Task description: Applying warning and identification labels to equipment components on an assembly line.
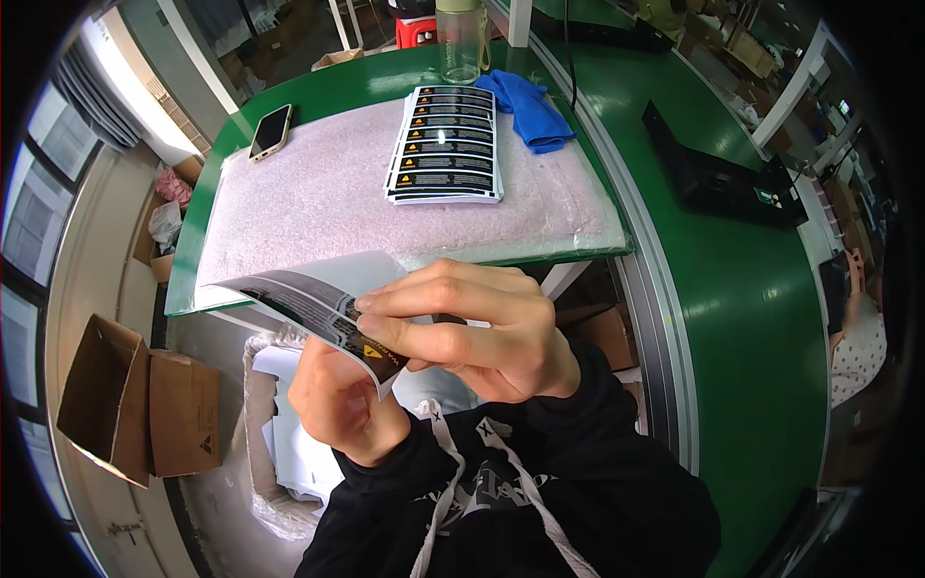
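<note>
A bent sheet of black warning labels (318, 301) on white backing is held up in front of my chest, over the near edge of the table. My left hand (337, 405) grips it from below, its fingers mostly hidden behind the sheet. From the right, my right hand (482, 323) pinches the sheet's near end between thumb and fingers, by a yellow warning triangle. Whether a label is lifting off the backing there, I cannot tell. Beyond my hands, a stack of similar label sheets (443, 144) lies on the pale foam-covered mat (299, 207).
A phone (271, 133) rests at the table's far left. At the back stand a clear bottle (461, 46) and a crumpled blue cloth (530, 111). A green conveyor (747, 356) with black parts runs along the right. Cardboard boxes (183, 414) and a plastic-lined bin (279, 515) sit lower left.
</note>
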The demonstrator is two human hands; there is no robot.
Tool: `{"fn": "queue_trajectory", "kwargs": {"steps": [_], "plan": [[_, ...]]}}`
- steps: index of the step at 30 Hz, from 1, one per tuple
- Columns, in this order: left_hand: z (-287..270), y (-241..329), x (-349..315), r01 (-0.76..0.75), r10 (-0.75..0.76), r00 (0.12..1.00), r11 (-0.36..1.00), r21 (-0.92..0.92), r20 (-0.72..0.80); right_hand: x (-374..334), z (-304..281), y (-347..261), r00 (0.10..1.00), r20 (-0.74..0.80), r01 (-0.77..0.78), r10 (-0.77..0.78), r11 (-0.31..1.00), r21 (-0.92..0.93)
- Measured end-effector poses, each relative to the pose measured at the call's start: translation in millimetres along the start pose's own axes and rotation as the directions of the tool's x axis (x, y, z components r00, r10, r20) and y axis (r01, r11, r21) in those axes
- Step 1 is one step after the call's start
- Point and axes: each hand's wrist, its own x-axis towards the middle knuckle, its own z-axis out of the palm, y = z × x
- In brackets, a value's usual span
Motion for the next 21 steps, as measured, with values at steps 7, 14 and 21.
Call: {"fn": "queue_trajectory", "kwargs": {"steps": [7, 14, 21], "plan": [[20, 11, 10, 0.188, -0.19, 0.957, 0.982, -0.032, -0.22, -9, 17, 5, 0.962, -0.231, 0.087, -0.144, 0.967, -0.239], [-120, -62, -49, 0.425, -0.576, 0.78, 0.775, -0.468, -0.245, -2, 1, 37, 0.812, -0.561, -0.194, 0.161, 0.981, 0.001], [-347, -175, -447, 0.993, -0.356, 0.077, -0.061, 0.105, -0.931, -15, -15, 53, 0.749, -0.662, -0.234, 0.031, 0.947, -0.22]]}}
